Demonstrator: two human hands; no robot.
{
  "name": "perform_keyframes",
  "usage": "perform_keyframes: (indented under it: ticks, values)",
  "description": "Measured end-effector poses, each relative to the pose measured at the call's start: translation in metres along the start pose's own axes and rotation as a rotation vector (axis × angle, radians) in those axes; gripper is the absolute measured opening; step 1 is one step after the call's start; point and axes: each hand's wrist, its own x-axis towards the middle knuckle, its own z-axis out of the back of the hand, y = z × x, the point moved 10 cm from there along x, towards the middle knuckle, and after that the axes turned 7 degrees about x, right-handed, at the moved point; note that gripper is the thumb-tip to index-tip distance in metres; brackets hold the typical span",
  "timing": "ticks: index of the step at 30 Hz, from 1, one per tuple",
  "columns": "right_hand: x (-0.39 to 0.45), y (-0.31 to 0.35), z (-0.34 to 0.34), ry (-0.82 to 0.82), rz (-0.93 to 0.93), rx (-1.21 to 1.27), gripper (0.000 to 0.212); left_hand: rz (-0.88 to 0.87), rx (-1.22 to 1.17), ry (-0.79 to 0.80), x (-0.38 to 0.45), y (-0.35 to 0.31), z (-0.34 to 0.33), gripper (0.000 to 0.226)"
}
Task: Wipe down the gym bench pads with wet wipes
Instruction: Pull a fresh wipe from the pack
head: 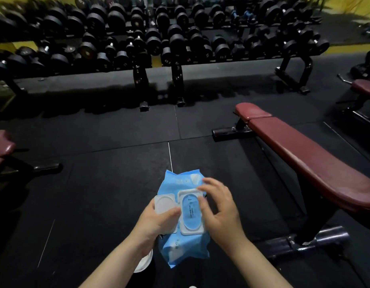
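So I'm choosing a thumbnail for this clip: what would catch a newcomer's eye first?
The bright blue wipes pack, low in the middle, stands out against the dark floor: the left hand holds it with the lid flipped open, and the right hand reaches for the opening. Next comes the long maroon bench on the right, then the dumbbell rack across the back.

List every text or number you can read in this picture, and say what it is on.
"42.5": on a dumbbell end, lower rack row.
"22.5": on another dumbbell, likely; blurred.
Wipes pack print and its seal sticker print: too small and blurred to read.
Other dumbbell numbers: blurred.
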Motion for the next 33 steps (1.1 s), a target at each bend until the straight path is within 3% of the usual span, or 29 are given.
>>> perform_keyframes:
  ticks: [3, 10, 14, 16, 18, 20, 26, 33]
  values:
    - [0.002, 0.010, -0.021, 0.164, 0.123, -0.234, 0.018, -0.063, 0.018, -0.096, -0.002, -0.009, 0.010, 0.051]
    - [0.014, 0.006, -0.026, 0.175, 0.088, -0.317, 0.006, -0.149, 0.055, -0.128, -0.005, -0.019, 0.010, 0.039]
    - [0.008, 0.022, -0.027, 0.221, 0.283, -0.350, 0.004, -0.160, 0.026, -0.241, -0.003, -0.016, 0.017, 0.032]
    - [-0.003, 0.023, -0.037, 0.370, 0.378, -0.350, 0.004, -0.151, -0.013, -0.311, 0.001, -0.011, 0.026, 0.030]
    - [-0.015, 0.013, -0.045, 0.518, 0.345, -0.333, 0.006, -0.142, -0.048, -0.351, 0.005, -0.009, 0.034, 0.032]
    - [-0.019, 0.000, -0.044, 0.556, 0.228, -0.303, 0.004, -0.150, -0.045, -0.368, 0.007, -0.011, 0.038, 0.033]
    - [-0.011, -0.021, -0.036, 0.369, -0.110, -0.097, 0.011, -0.229, -0.018, -0.394, 0.000, -0.028, 0.039, 0.031]
    - [0.019, -0.012, -0.013, 0.058, -0.169, 0.087, 0.009, -0.371, 0.108, -0.425, -0.018, -0.051, 0.026, 0.038]
